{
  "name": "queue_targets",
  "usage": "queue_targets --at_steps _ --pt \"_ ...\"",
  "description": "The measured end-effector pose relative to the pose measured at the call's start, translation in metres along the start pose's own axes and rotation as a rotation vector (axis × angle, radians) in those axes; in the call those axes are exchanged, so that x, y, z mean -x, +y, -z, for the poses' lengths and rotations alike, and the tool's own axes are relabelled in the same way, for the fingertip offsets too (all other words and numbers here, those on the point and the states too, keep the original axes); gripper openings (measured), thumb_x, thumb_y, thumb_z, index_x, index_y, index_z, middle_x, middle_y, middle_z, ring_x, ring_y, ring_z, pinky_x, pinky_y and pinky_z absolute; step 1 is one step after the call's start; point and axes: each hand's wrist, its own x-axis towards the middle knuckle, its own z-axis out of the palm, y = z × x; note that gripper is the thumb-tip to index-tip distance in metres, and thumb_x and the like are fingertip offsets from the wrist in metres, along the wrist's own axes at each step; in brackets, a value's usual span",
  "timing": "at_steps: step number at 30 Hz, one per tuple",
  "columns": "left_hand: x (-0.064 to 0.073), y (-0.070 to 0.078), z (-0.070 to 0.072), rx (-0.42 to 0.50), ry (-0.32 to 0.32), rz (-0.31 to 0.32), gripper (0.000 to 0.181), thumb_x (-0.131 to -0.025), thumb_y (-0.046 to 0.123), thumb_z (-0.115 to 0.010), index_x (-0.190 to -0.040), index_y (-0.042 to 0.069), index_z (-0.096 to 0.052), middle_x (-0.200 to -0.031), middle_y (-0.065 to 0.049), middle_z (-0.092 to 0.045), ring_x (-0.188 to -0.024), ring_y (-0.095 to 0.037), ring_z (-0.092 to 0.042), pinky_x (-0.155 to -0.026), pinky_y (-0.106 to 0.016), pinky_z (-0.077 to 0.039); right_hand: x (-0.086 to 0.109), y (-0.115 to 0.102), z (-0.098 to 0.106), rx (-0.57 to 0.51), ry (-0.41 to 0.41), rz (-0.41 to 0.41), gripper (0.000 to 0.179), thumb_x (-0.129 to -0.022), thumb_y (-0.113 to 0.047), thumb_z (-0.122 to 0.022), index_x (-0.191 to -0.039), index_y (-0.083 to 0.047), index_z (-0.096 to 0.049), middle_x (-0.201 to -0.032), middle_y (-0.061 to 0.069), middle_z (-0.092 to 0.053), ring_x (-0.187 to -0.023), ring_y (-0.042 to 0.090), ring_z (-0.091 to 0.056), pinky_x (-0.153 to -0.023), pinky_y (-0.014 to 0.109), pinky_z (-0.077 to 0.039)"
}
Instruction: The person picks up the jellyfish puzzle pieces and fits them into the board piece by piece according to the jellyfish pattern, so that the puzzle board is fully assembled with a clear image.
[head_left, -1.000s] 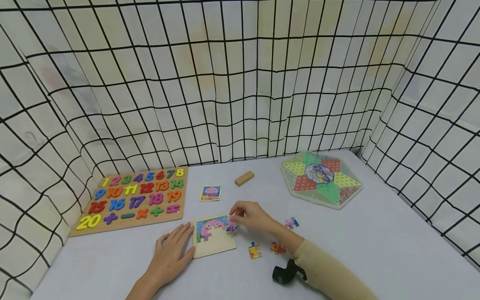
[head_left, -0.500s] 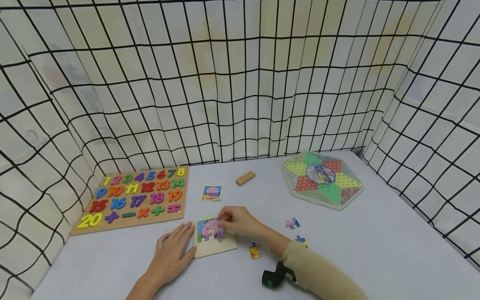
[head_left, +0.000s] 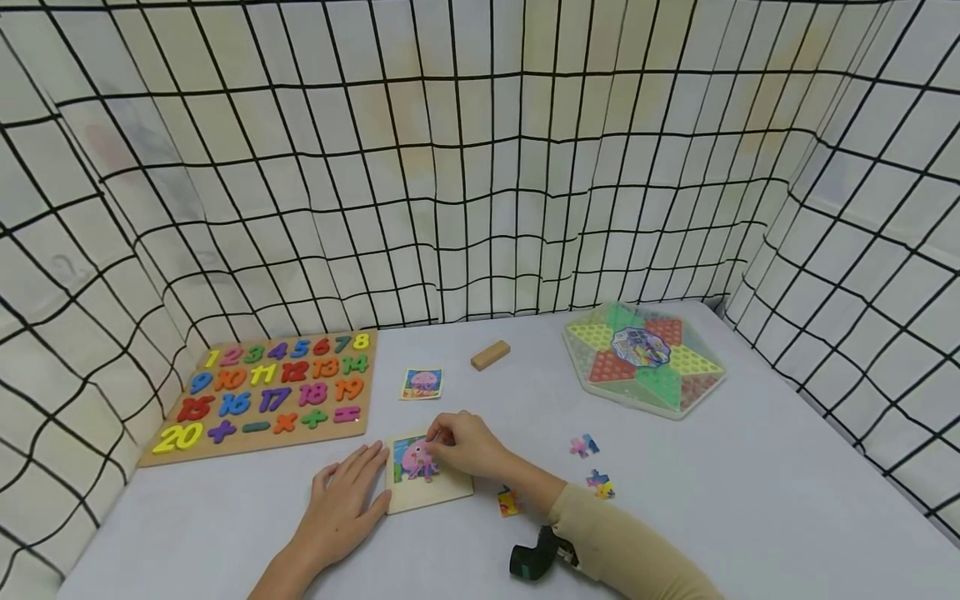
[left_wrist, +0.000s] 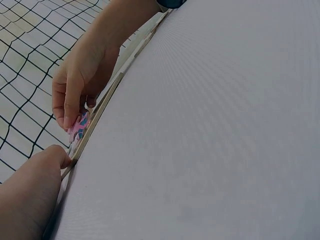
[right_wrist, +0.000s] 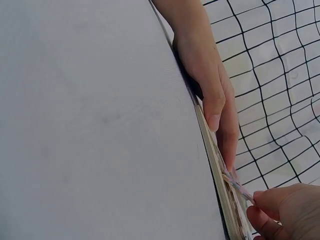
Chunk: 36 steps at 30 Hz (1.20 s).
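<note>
Pink-and-blue puzzle piece (left_wrist: 80, 125): pinched between thumb and fingertips of the right hand (head_left: 468, 447), tilted over the wooden board (head_left: 429, 502). Change: the piece has moved from the board's right side leftward to the pink figure (head_left: 412, 456); fitting seems under way, seating cannot be told. Left hand (head_left: 339, 506): fingers extended, grasping nothing, at the board's left edge. Farther right on the surface (head_left: 697, 500): loose pieces (head_left: 601, 484). Behind the board: picture card (head_left: 422, 384).

- Number board (head_left: 251, 442), far edge: 1 to 8 (head_left: 277, 351)
- Middle rows: 9 to 14 (head_left: 294, 372), 15 to 19 (head_left: 274, 400)
- Near left corner: 20 (head_left: 178, 437)
- Near edge: plus (head_left: 221, 431), minus (head_left: 256, 427), times (head_left: 285, 422), plus (head_left: 314, 418), equals (head_left: 347, 414)
</note>
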Motion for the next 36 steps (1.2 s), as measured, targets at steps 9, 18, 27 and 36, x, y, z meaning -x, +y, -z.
queue_targets --at_steps 9,18,27,36 --pt "-0.0007 0.0003 -0.0001 0.002 -0.014 0.007 0.056 -0.087 0.031 -0.058 -0.135 0.005 -0.044 -0.141 -0.011 -0.04 -0.13 -0.029 -0.031 -0.096 -0.055 -0.017 0.0015 -0.0028 -0.0038 0.102 0.039 0.007 0.005 -0.083 -0.018 -0.068 -0.081 -0.014 -0.066 -0.061 -0.013 -0.048 -0.065 0.004 -0.039 -0.059 0.017 -0.029" --pt "-0.0007 -0.0003 -0.001 -0.003 -0.006 0.0 0.056 -0.087 0.031 -0.058 -0.135 0.004 -0.045 -0.14 -0.011 -0.041 -0.129 -0.029 -0.032 -0.095 -0.055 -0.017 0.0002 -0.0046 -0.0077 0.143 0.046 -0.006 0.006 -0.083 -0.019 -0.068 -0.079 -0.016 -0.064 -0.062 -0.014 -0.049 -0.067 0.004 -0.04 -0.059 0.017 -0.031" --pt "-0.0001 -0.0011 -0.0009 -0.002 -0.009 -0.001 0.057 -0.087 0.031 -0.059 -0.134 0.004 -0.045 -0.14 -0.012 -0.041 -0.129 -0.029 -0.032 -0.095 -0.055 -0.017 0.0007 -0.0068 -0.0061 0.144 0.038 -0.004 0.007 -0.082 -0.02 -0.069 -0.078 -0.016 -0.063 -0.063 -0.015 -0.05 -0.068 0.003 -0.04 -0.061 0.017 -0.031" --pt "-0.0006 0.0008 0.0006 -0.006 -0.02 0.01 0.056 -0.087 0.03 -0.058 -0.135 0.004 -0.044 -0.14 -0.012 -0.04 -0.13 -0.029 -0.031 -0.096 -0.055 -0.016 0.0009 -0.0057 -0.0052 0.18 0.045 -0.019 0.014 -0.077 -0.027 -0.074 -0.079 -0.016 -0.064 -0.063 -0.016 -0.051 -0.068 0.003 -0.04 -0.062 0.017 -0.03"
